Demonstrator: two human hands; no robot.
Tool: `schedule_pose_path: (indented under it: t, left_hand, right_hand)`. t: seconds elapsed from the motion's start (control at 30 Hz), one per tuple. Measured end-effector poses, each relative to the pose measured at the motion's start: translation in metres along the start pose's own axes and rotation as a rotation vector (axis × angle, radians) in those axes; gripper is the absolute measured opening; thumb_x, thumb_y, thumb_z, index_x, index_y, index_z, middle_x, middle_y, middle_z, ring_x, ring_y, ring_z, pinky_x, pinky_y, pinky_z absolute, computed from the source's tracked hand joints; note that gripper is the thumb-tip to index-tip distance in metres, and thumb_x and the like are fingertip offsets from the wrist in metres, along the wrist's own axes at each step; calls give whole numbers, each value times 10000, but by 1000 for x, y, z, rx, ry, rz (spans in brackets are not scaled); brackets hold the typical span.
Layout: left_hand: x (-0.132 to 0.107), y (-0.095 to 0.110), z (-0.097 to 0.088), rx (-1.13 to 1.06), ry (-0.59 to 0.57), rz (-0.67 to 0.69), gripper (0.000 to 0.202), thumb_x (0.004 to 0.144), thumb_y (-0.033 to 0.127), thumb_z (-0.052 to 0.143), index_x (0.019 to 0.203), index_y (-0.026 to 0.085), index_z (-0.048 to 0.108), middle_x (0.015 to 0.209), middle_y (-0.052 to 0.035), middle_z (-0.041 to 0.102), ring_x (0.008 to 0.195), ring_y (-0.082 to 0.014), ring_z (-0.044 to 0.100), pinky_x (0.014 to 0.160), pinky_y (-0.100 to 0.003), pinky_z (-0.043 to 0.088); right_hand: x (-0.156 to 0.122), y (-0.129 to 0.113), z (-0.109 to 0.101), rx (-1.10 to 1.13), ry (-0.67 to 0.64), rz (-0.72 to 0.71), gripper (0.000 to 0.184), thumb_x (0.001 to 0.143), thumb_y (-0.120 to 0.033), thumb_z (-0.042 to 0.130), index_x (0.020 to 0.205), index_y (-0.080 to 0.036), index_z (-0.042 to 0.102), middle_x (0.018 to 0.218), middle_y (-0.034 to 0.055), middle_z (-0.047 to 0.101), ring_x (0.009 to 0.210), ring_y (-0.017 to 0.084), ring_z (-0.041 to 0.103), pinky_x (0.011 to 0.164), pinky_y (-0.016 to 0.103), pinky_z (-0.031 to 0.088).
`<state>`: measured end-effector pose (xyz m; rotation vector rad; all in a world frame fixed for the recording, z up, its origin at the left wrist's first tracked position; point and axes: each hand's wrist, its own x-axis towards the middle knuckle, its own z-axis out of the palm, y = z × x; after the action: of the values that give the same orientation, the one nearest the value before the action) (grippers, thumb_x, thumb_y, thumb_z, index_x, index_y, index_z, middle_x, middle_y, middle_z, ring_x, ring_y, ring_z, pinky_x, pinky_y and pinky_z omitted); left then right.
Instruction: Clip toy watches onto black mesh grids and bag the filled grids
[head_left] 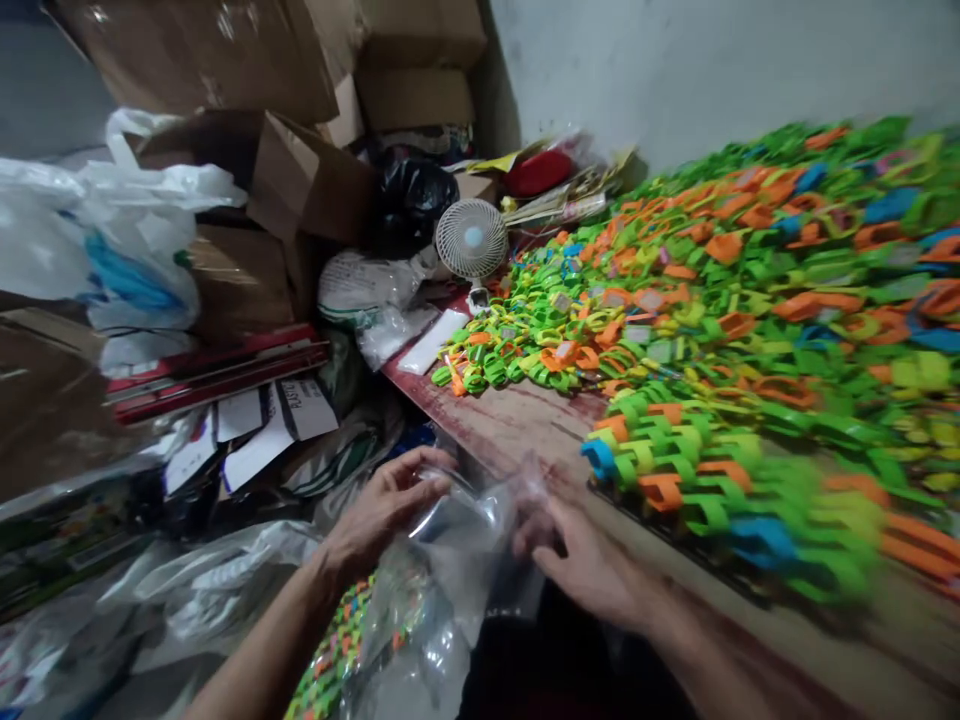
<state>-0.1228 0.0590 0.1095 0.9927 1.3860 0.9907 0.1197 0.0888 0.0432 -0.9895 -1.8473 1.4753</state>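
Note:
A clear plastic bag is stretched between my two hands in front of my body. My left hand grips the left side of its upper edge between thumb and fingers. On the other side my right hand holds the bag, its fingers partly behind the film and slightly blurred. To the right of that hand, curved plastic bands in green, orange, yellow and blue sit in close rows along the table's front. They look like toy watch bands. More bands show lower down, beside and through the bag.
A large heap of the same bands covers the table back to the wall. A small white fan stands at its far left corner. Cardboard boxes, a white carrier bag and plastic sheeting crowd the left.

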Motion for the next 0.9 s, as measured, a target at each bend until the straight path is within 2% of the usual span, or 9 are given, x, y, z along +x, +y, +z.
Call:
schedule_pose_path:
  t: [0.13,0.27,0.37,0.43,0.5,0.6,0.7,0.8,0.9]
  left_hand:
    - [0,33,-4,224,-31,13,595,722,444,788,1226,221,566,659,55,581,417,-17,266,407,-153,162]
    - [-8,53,4,326,-172,45,567,727,399,784,1220,201,586,834,-37,701,541,-81,507,466,-164,313]
    - [-10,57,8,319,-222,62,569,725,411,780,1217,193,594,871,-62,717,679,-152,617,566,-204,424]
    - [-7,56,7,326,-177,74,575,721,454,770,1205,191,604,872,-57,717,671,-155,619,567,-211,432]
    - [-1,53,6,362,-109,85,515,711,520,751,1080,172,661,785,-34,697,599,-133,578,515,-195,395]
    - [5,49,6,433,-93,82,473,718,607,695,793,140,694,643,-17,639,493,-89,460,444,-181,308]
    - [8,47,6,498,-146,103,509,757,636,635,730,131,694,608,-34,646,455,-74,390,426,-187,253]
    - [14,43,0,572,-188,150,516,810,627,580,753,131,711,554,-22,616,465,-83,394,445,-190,261]
    - [27,37,-8,583,-222,138,502,812,620,583,752,135,699,522,14,544,470,-83,385,454,-192,273]
  right_hand:
    - [-22,-24,4,-245,396,-148,696,779,-256,600,1438,-181,389,1336,159,576,1244,312,540,1038,501,442]
    - [-11,-62,-1,-197,546,-288,749,838,-468,612,1470,-158,357,1404,171,518,1295,337,491,1060,520,420]
    - [4,-62,-7,-172,290,-189,510,869,-499,570,1232,-144,623,1149,159,680,1085,337,629,949,515,494]
    - [4,-53,-6,-57,91,-175,452,948,-508,442,1168,-183,666,1074,113,710,1002,278,667,911,454,523]
    - [-1,-44,-1,-1,93,-210,505,950,-530,445,1343,-229,545,1240,93,653,1121,262,625,982,435,490]
    - [-8,-34,9,-168,291,-260,819,788,-489,701,1482,-231,350,1381,122,551,1243,311,539,1051,484,430]
    - [-4,-28,18,-199,355,-210,412,882,-394,580,1247,-203,593,1049,114,706,946,275,680,871,437,534]
    - [2,-21,18,33,197,-92,339,970,-430,422,958,-199,669,739,57,689,643,189,667,621,318,553]
    - [7,-15,13,349,1,21,413,910,-561,506,944,-174,648,781,48,685,625,163,662,524,271,546]
